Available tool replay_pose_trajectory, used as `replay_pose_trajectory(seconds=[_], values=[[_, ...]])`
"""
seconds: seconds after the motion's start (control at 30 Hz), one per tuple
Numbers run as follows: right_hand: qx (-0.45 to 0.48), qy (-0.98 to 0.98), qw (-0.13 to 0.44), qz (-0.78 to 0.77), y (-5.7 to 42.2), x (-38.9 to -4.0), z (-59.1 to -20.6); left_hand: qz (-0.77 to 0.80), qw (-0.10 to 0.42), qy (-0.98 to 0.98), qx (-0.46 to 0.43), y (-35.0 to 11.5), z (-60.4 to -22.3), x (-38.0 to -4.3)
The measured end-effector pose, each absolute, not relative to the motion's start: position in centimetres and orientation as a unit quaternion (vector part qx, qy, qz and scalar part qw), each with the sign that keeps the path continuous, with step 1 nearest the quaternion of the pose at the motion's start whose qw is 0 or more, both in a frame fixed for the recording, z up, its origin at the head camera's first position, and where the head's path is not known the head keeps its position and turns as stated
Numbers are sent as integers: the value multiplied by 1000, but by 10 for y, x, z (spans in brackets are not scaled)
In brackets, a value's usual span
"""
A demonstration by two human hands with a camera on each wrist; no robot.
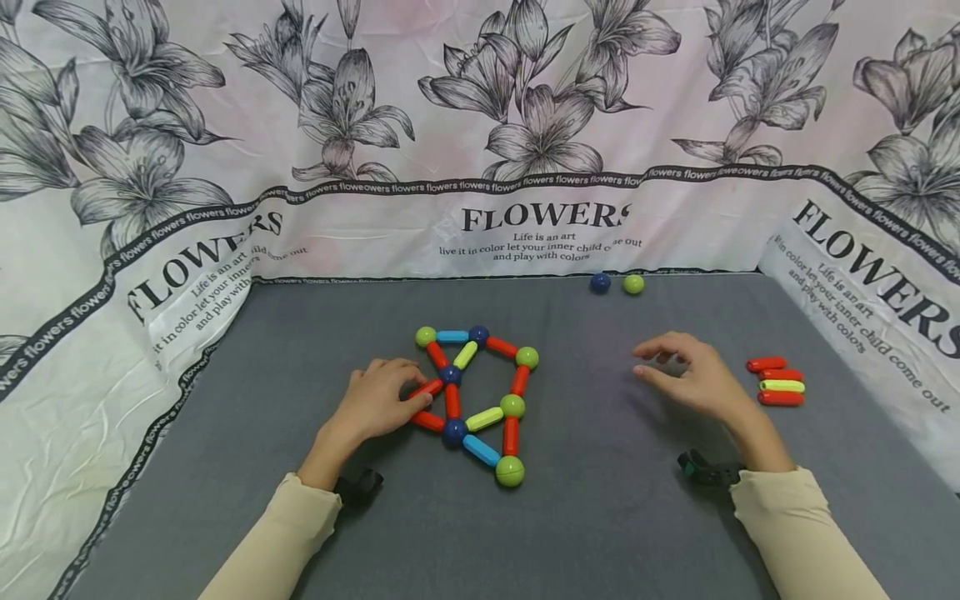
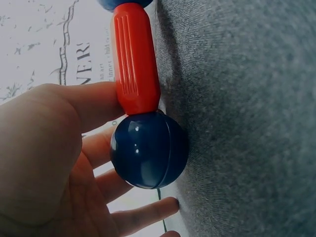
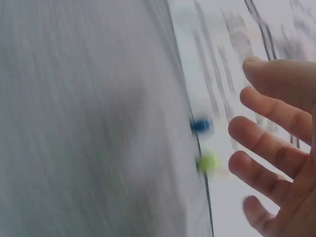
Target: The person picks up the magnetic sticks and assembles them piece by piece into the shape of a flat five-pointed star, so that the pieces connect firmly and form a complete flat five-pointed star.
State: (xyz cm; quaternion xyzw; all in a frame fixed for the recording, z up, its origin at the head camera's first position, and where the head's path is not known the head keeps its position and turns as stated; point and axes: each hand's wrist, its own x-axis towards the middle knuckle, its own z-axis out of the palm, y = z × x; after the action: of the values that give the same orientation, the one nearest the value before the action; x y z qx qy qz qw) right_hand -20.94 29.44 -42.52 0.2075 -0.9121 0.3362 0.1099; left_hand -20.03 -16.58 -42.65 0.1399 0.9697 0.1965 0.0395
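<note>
A flat toy frame of coloured sticks and balls point(image 1: 452, 402) lies left of the middle of the table. My left hand point(image 1: 382, 398) holds its left corner, where two red sticks run in under the fingers. In the left wrist view, the thumb presses a red stick point(image 2: 136, 59) beside a dark blue ball point(image 2: 149, 150), with the other fingers behind the ball. That ball is hidden by the hand in the head view. My right hand point(image 1: 686, 372) hovers over the table right of the frame, fingers loosely bent and apart, holding nothing.
Several loose sticks, red and one yellow-green point(image 1: 782, 386), lie to the right of my right hand. At the table's back edge sit a loose blue ball point(image 1: 600, 283) and a green ball point(image 1: 633, 284). A flower-printed cloth point(image 1: 360, 229) hangs behind and along the sides.
</note>
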Motion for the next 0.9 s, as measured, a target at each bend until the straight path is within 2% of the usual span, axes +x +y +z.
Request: replay_pose_trajectory(seconds=[0.33, 0.5, 0.67, 0.9], values=[[14, -933, 190, 305, 398, -200, -437, 197, 41, 969, 142, -166, -427, -199], [-45, -953, 136, 266, 427, -194, -444, 199, 40, 969, 144, -167, -427, -200], [-60, -968, 75, 231, 439, -196, -450, 198, 42, 969, 143, -166, -426, -200], [-56, -962, 83, 254, 445, -194, -451, 197, 43, 969, 144, -167, -426, -201]])
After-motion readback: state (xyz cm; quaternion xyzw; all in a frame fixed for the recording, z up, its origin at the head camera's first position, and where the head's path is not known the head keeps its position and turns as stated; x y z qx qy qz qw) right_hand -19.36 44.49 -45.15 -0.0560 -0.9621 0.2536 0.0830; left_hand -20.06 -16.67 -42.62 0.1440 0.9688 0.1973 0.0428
